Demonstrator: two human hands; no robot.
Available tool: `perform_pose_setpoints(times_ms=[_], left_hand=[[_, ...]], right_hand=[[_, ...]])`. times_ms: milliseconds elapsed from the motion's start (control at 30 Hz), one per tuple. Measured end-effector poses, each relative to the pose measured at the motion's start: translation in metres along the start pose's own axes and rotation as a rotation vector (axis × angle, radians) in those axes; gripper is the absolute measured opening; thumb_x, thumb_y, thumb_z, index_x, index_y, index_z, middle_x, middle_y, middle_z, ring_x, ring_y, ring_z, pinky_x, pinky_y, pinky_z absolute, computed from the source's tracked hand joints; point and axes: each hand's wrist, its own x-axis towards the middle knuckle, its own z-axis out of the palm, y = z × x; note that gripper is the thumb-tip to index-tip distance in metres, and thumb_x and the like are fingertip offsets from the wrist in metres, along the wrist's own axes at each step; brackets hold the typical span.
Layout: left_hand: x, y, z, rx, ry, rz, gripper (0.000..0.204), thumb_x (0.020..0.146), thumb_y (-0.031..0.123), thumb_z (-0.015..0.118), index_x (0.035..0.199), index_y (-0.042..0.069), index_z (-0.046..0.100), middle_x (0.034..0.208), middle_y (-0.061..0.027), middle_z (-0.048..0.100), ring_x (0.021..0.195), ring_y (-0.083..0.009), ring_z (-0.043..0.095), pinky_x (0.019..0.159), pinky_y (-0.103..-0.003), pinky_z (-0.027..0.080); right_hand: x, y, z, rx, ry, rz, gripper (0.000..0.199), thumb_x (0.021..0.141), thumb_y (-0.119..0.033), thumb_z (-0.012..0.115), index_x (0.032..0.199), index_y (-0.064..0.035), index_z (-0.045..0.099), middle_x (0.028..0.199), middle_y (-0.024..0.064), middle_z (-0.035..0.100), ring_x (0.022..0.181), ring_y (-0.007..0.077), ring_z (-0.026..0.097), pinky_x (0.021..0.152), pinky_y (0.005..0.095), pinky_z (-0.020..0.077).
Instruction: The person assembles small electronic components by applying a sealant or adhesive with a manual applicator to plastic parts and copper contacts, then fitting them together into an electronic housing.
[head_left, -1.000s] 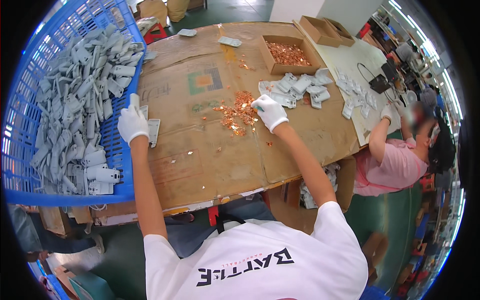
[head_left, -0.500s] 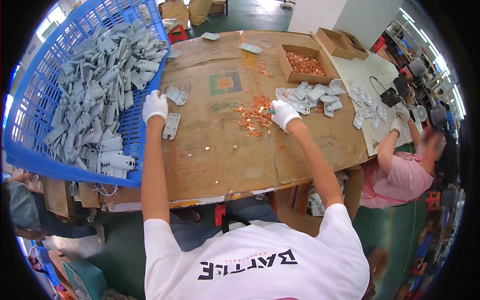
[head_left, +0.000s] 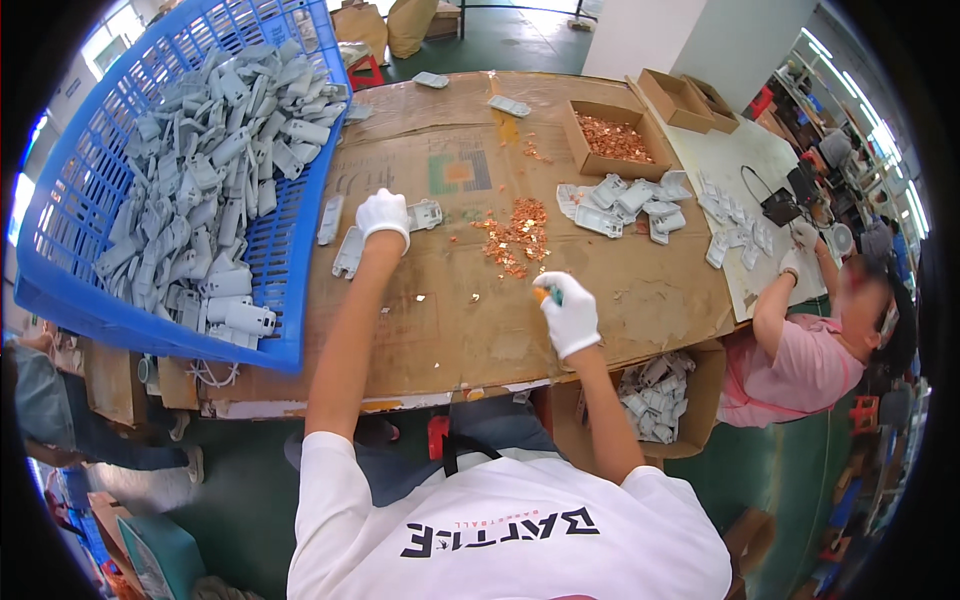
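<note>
Small orange-and-green piece [head_left: 546, 294] pinched in right hand [head_left: 568, 316] fingertips, near centre of the cardboard-covered surface [head_left: 620, 300], just near of the loose copper bits [head_left: 516, 236]. Left hand [head_left: 385, 214] lies flat, fingers closed over a grey plastic part [head_left: 424, 214] beside the blue crate [head_left: 262, 262]. Risks, as I judge: gloved pinch slips and the piece vanishes among copper scatter; a sweeping forearm pushes bits off the near edge.

crate [head_left: 60, 290] of housings [head_left: 200, 170] sits left of the scattered contacts [head_left: 515, 235] on the table [head_left: 640, 300].
</note>
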Motion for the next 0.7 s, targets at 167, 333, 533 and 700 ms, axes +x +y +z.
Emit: perform_pose_setpoints(times_ms=[167,333,533,700], left_hand=[[-0.035,-0.012,-0.006,-0.394,0.052,0.216,0.021,0.085,0.025,0.059,0.094,0.007,0.068,0.101,-0.0192,0.063,0.091,-0.0316,0.064,0.072,-0.039,0.052],[-0.148,0.03,-0.012,-1.632,-0.219,0.025,0.038,0.086,-0.002,0.053,0.123,0.0,0.05,0.105,-0.0073,0.062,0.092,-0.0143,0.062,0.082,-0.028,0.05],[-0.21,0.052,-0.02,-1.265,0.131,0.001,0.044,0.083,0.001,0.058,0.126,0.006,0.053,0.118,-0.0137,0.063,0.111,-0.022,0.061,0.094,-0.032,0.045],[-0.232,0.052,-0.01,-1.509,0.266,-0.1,0.038,0.081,-0.009,0.055,0.118,0.001,0.056,0.113,-0.0104,0.064,0.107,-0.0192,0.06,0.095,-0.031,0.046]], right_hand=[[-0.024,-0.016,0.025,0.347,0.06,0.133,0.025,0.074,0.012,0.055,0.094,-0.0018,0.065,0.083,0.0054,0.066,0.069,0.0095,0.058,0.066,0.0237,0.0469],[-0.019,-0.062,0.042,0.524,0.064,0.03,0.022,0.077,0.01,0.06,0.095,-0.0022,0.064,0.083,0.0043,0.066,0.068,0.0083,0.056,0.064,0.0231,0.0459],[-0.014,-0.091,0.047,0.164,0.057,-0.255,0.026,0.072,0.011,0.06,0.093,-0.0031,0.062,0.086,0.0127,0.061,0.072,0.0227,0.062,0.066,0.0291,0.05],[-0.036,-0.092,0.072,0.011,0.038,-0.361,0.029,0.067,-0.004,0.064,0.094,-0.0121,0.06,0.092,0.009,0.058,0.079,0.0289,0.063,0.065,0.0353,0.053]])
